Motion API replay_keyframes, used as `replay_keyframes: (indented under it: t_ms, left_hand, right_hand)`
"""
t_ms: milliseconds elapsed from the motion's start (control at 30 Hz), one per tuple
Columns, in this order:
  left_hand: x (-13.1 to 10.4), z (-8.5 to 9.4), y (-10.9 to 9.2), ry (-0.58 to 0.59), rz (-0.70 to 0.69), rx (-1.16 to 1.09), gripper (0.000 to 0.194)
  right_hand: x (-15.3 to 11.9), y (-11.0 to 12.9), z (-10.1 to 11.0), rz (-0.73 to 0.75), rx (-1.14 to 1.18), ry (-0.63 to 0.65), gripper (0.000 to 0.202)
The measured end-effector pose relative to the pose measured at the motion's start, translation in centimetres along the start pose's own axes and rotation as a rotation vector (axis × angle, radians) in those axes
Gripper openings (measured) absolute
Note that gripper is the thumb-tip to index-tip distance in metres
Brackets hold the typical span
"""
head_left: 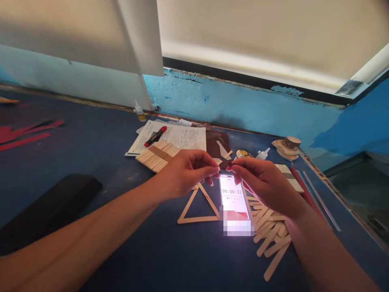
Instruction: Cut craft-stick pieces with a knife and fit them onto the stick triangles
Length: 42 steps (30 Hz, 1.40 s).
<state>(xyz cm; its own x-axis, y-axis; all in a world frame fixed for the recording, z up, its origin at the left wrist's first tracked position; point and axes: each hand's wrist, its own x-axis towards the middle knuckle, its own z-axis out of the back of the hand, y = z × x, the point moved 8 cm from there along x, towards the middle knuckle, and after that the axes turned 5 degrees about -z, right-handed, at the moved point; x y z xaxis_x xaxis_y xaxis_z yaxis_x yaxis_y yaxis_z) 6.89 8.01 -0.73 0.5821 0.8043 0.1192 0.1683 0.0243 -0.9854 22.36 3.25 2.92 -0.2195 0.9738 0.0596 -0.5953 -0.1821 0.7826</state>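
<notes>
My left hand (193,172) is closed in a pinch above the table, thumb and index tips together; whatever it holds, if anything, is too small to name. Facing it, my right hand (258,178) also pinches, with a small dark bit at its fingertips that I cannot make out. A narrow gap parts the two hands. Below them lies a lit phone (232,198) showing a timer. A triangle of wooden sticks (199,220) lies left of the phone, partly under my left hand. Loose wooden sticks (273,239) are heaped beneath my right forearm.
A bundle of sticks (148,159), an open notebook (188,138) and a red-black marker (155,136) lie behind my left hand. Glue bottles (139,112) (263,153) stand or lie farther back. Wood slices (287,148) are at right, a black case (51,207) and red strips (27,136) at left.
</notes>
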Motion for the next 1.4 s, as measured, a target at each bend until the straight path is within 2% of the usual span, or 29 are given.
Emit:
replay_keyframes:
  t_ms: [200,367,500,667,833,1033,1233,1300,1400]
  left_hand:
    - [-0.3,-0.1,-0.3,-0.032,-0.039,0.225,0.010]
    - [-1.0,-0.3,-2.2,-0.100,-0.244,0.574,0.010]
    - [-1.3,-0.8,-2.4,-0.080,-0.342,0.727,0.012]
    - [-1.4,-1.5,-2.3,-0.045,-0.415,0.820,0.014]
    - [-1.6,-1.5,-2.5,-0.064,-0.394,0.821,0.010]
    - [-1.8,-1.1,-3.2,-0.093,-0.362,0.787,0.010]
    - [-2.0,-1.4,-3.7,-0.042,-0.410,0.797,0.012]
    - [-2.0,-1.4,-3.7,-0.043,-0.398,0.790,0.012]
    - [-2.1,-1.6,-3.8,-0.039,-0.364,0.727,0.012]
  right_hand:
    - [0.4,-0.4,-0.6,0.014,0.033,0.019,0.022]
    - [0.4,-0.6,-0.8,-0.014,0.080,0.036,0.024]
    - [0.3,-0.5,-1.0,-0.026,0.091,0.060,0.028]
    - [0.3,-0.8,-1.5,-0.068,0.116,0.071,0.027]
    - [0.3,-0.3,-1.5,-0.019,0.029,0.070,0.025]
    - [0.1,0.4,-0.8,0.080,-0.157,-0.017,0.022]
    - [-0.1,0.9,0.1,0.165,-0.334,-0.083,0.024]
    - [0.1,0.1,1.6,0.150,-0.372,-0.155,0.025]
    - [0.1,-1.4,4.9,0.092,-0.398,-0.366,0.027]
